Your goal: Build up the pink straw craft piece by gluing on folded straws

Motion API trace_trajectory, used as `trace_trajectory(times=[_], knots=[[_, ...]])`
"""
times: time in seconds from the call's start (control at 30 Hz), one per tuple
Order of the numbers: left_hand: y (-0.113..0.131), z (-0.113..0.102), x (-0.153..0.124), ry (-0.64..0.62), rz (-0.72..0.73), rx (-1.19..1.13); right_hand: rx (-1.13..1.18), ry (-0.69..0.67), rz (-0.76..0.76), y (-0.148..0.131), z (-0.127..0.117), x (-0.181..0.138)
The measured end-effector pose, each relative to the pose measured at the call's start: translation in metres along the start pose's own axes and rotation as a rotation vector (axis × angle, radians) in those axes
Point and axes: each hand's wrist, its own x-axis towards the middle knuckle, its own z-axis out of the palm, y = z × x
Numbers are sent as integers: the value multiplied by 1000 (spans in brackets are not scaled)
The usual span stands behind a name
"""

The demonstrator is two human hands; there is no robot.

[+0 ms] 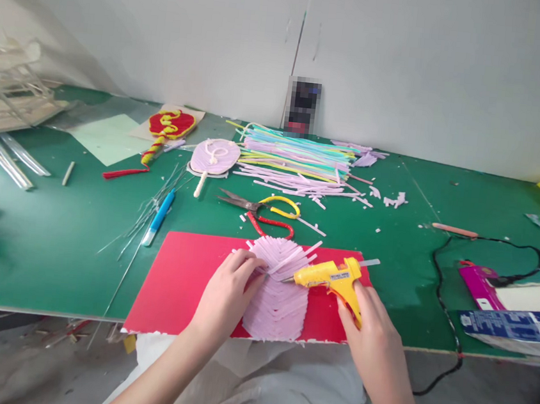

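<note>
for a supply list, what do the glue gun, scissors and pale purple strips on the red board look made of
Glue gun: probably hard plastic, bright yellow and smooth. Scissors: likely metal, from the dark, dull blades; the handle coverings may be plastic. Pale purple strips: matte, soft-looking, perhaps chenille stems; texture too fine to settle.

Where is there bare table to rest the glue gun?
Right: green table between the red board and black cord. Left: between the clear tubes and the near edge. Crowded: behind the scissors, with strips and a lilac fan; on the board, left hand and right hand.
</note>
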Motion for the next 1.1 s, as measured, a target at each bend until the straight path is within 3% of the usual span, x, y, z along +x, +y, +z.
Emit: trace_trajectory(times=[1.1], knots=[[-3,2,-1,6,14,-5,18,-41,103,10,-7,0]])
